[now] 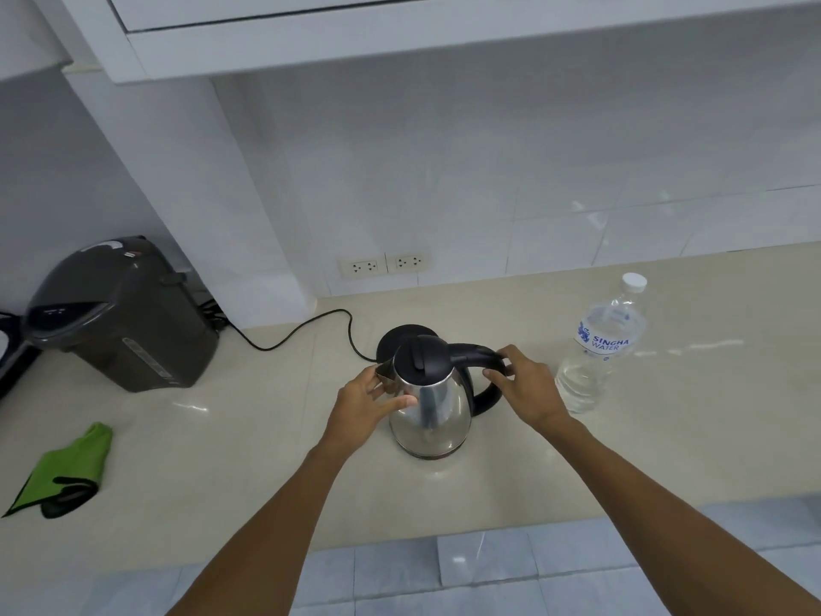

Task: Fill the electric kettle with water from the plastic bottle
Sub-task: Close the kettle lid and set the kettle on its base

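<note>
A steel electric kettle (437, 411) with a black lid and black handle stands on the beige counter, just in front of its round black base (402, 337). The lid is down. My left hand (371, 404) rests against the kettle's left side near the spout, fingers spread on the metal. My right hand (526, 384) holds the top of the black handle with fingers and thumb. A clear plastic water bottle (599, 349) with a white cap on and a blue label stands upright to the right of the kettle, partly full.
A dark grey hot-water dispenser (120, 313) sits at the back left. A black cord (293, 335) runs from behind the dispenser to the kettle base, and two wall sockets (384, 264) sit on the tiles behind. A green cloth (66, 471) lies front left. The counter edge (444, 531) runs across the front.
</note>
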